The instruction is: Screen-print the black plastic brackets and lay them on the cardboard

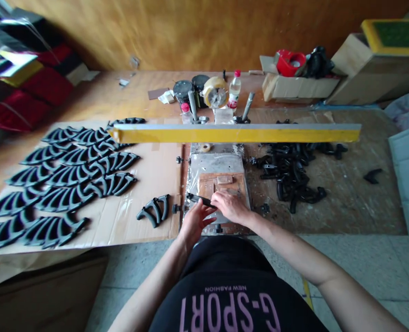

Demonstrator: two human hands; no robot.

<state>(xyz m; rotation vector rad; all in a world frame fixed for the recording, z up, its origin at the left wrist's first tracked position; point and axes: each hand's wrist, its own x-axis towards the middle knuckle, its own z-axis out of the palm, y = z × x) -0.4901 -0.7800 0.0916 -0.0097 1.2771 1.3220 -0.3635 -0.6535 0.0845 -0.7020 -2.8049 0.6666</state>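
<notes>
A black part (201, 199) lies across both hands above the front of the metal plate (215, 162). My left hand (196, 220) holds its left and middle portion from below, fingers partly spread. At the right end, my right hand (230, 206) pinches the same part. Small clear blocks (224, 179) sit on a brown board just beyond my hands. To the left, a few curved black pieces (154, 210) rest on cardboard near its front edge. A loose pile of black parts (291, 173) lies to the right of the plate.
Rows of curved black pieces (66, 193) cover the left cardboard. A yellow and grey bar (235, 133) spans the work area beyond my hands. Behind it stand a bottle (235, 88), tape roll (214, 92) and black tubs. Cartons (299, 88) stand at back right.
</notes>
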